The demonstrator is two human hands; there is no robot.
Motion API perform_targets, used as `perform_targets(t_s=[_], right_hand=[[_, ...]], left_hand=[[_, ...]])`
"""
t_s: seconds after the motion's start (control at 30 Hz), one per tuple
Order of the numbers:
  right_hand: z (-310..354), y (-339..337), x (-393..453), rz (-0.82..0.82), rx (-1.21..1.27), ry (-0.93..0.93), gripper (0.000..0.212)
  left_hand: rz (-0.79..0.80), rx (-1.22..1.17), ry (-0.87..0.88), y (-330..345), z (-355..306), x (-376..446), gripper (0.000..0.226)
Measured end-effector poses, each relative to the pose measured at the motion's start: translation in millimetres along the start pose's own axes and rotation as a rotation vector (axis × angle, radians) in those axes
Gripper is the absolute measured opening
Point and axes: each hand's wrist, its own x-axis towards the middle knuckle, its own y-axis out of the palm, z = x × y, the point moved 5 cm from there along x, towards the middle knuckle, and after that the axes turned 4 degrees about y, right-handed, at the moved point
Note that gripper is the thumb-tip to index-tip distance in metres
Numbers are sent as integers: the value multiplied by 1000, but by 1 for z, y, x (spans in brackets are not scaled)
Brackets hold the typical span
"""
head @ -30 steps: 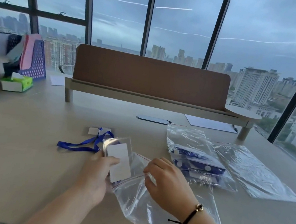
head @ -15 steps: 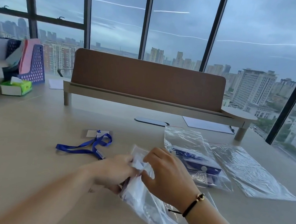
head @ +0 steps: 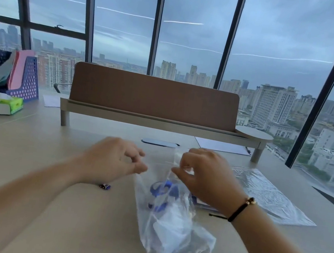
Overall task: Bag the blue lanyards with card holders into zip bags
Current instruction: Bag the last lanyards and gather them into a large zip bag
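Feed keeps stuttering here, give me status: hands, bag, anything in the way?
Left hand and right hand both pinch the clear zip bag's mouth. Blue lanyard with card holder inside, bag unsealed. Nothing in the way.

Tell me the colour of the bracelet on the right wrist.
Black cord bracelet with a small gold bead, seen clearly in the head view.

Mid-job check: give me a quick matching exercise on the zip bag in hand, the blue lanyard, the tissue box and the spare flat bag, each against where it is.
1 zip bag
2 blue lanyard
3 tissue box
4 spare flat bag

a far left of table
b inside the held bag
c flat on table at right
d held at its top by both hands

Pairs: 1-d, 2-b, 3-a, 4-c
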Motion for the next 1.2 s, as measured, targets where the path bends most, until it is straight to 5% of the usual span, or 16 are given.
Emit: perform_targets(t_s=[0.23,0.37,0.77,0.93,1.2], right_hand=[[-53,-49,7,310,162,130,16],[-64,-76,13,229,421,101,16],[-89,-109,19,-94,1160,261,37],[-99,-100,18,-141,1149,358,51],[-112,-73,7,-188,1219,469,21]], left_hand=[[57,29,117,-46,-17,14,11],[137,-27,168,-53,-35,22,22],[-307,-602,260,-81,-51,39,20],[-339,-671,225,-77,-47,43,45],[-419,-688,173,-49,-35,52,34]])
